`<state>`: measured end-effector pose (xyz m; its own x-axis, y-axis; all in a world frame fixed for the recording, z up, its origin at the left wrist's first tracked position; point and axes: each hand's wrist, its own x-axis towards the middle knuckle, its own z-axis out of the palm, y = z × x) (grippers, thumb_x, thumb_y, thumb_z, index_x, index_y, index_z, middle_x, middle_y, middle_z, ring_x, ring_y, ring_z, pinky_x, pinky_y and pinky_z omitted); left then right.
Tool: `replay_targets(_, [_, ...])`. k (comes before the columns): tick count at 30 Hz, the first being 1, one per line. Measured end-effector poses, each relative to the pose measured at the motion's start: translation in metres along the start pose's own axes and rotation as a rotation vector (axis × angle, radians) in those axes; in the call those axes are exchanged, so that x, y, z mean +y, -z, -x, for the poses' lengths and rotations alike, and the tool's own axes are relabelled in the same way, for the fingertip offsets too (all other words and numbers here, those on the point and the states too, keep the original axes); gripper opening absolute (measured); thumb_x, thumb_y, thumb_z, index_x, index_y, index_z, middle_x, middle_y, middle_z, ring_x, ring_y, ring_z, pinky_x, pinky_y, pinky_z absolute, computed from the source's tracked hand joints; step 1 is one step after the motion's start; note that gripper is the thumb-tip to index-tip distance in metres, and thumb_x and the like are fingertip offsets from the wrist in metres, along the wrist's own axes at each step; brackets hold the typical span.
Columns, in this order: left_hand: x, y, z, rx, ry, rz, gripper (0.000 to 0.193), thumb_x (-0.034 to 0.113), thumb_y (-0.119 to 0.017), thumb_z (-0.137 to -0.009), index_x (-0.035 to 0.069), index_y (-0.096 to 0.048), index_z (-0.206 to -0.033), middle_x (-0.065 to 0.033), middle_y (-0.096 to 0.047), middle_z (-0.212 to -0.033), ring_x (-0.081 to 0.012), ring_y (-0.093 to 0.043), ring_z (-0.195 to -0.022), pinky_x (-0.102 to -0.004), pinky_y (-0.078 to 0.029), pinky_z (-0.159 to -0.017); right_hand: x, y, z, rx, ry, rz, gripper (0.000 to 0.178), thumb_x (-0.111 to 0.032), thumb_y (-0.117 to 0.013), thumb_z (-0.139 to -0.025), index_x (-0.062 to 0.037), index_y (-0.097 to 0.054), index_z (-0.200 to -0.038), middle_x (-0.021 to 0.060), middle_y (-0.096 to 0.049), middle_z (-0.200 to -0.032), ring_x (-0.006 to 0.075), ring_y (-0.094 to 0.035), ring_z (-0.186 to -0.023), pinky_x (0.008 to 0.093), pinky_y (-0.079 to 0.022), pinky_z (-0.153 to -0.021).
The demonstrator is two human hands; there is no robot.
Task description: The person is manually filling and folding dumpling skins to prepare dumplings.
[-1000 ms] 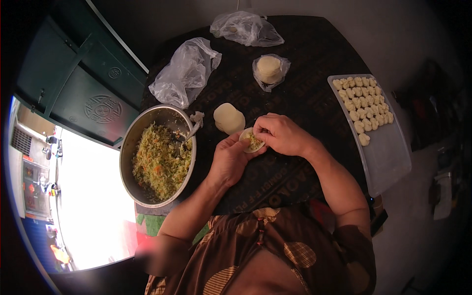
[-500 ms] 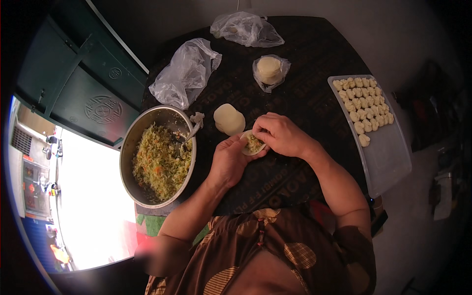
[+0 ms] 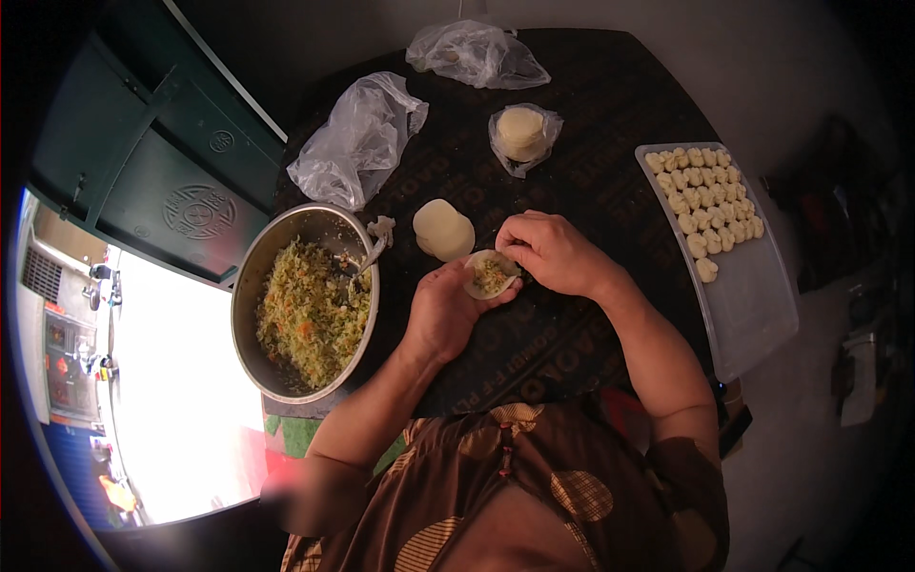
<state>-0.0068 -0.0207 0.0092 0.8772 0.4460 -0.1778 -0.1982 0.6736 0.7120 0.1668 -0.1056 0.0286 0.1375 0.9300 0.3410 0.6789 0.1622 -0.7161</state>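
Observation:
A round dumpling wrapper point(image 3: 493, 275) with chopped vegetable filling in its middle lies cupped in my left hand point(image 3: 444, 310), thumb and fingers around its edge. My right hand point(image 3: 548, 253) pinches the wrapper's far right rim between thumb and curled fingers. Just beyond my left hand sits a small stack of loose wrappers point(image 3: 443, 230) on the dark table. To the left stands a steel bowl point(image 3: 241, 329) of shredded filling point(image 3: 310, 315), a spoon point(image 3: 375, 250) leaning inside against its right wall.
A translucent tray point(image 3: 748, 329) at the table's right edge holds rows of folded dumplings point(image 3: 707, 200). Farther back are a bagged wrapper stack point(image 3: 522, 133) and two crumpled plastic bags point(image 3: 357, 138). A green metal door point(image 3: 181, 181) stands open at the left.
My right fingers have shifted slightly right and up along the wrapper's rim, so more of the filling shows. My left hand keeps its hold almost unmoved.

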Motion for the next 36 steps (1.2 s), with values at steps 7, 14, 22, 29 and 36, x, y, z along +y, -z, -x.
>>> replay_targets(7, [-0.002,0.003,0.0,-0.039,-0.021,-0.053,0.038,0.013,-0.039,-0.092,-0.013,-0.049,-0.119,-0.0216,-0.057,-0.12,-0.0318,-0.06,-0.108,-0.0442,-0.049,-0.096,0.001,-0.007,0.001,-0.039,0.019,0.013,0.006,-0.006,-0.061,-0.083,0.0006,-0.06,-0.084,0.0123,-0.063,-0.083,0.0283,-0.061,-0.082,0.0364,-0.049,-0.072])
replay_targets(14, [-0.001,0.002,-0.001,-0.027,-0.033,-0.023,0.036,0.012,-0.038,-0.093,-0.013,-0.05,-0.117,-0.022,-0.057,-0.119,-0.0318,-0.06,-0.108,-0.044,-0.049,-0.096,0.0,-0.006,0.001,-0.045,0.001,-0.005,0.007,-0.006,-0.062,-0.082,0.0002,-0.062,-0.085,0.0123,-0.063,-0.082,0.0282,-0.061,-0.081,0.0362,-0.05,-0.073])
replay_targets(22, [-0.001,0.002,-0.001,0.023,-0.029,0.011,0.033,0.013,-0.042,-0.097,-0.012,-0.051,-0.115,-0.0225,-0.059,-0.114,-0.0335,-0.062,-0.102,-0.0442,-0.052,-0.09,-0.003,0.018,0.001,-0.167,-0.146,0.012,0.008,-0.007,-0.064,-0.079,-0.0005,-0.062,-0.081,0.011,-0.063,-0.077,0.0258,-0.061,-0.075,0.0337,-0.049,-0.068])
replay_targets(29, [-0.002,0.003,-0.001,0.023,-0.013,-0.018,0.032,0.014,-0.043,-0.097,-0.012,-0.052,-0.114,-0.0234,-0.062,-0.109,-0.0338,-0.064,-0.096,-0.0435,-0.053,-0.088,0.005,0.011,0.002,-0.243,-0.134,0.025,0.009,-0.007,-0.064,-0.075,-0.0015,-0.057,-0.075,0.0092,-0.061,-0.074,0.026,-0.059,-0.074,0.0357,-0.047,-0.069])
replay_targets(36, [-0.004,0.004,-0.001,0.028,0.0,-0.008,0.028,0.012,-0.044,-0.097,-0.011,-0.054,-0.108,-0.0236,-0.062,-0.108,-0.0343,-0.065,-0.095,-0.0446,-0.054,-0.088,0.005,0.002,0.002,-0.181,-0.004,0.022,0.008,-0.005,-0.063,-0.075,-0.002,-0.056,-0.076,0.0093,-0.06,-0.074,0.0278,-0.058,-0.076,0.0361,-0.047,-0.071])
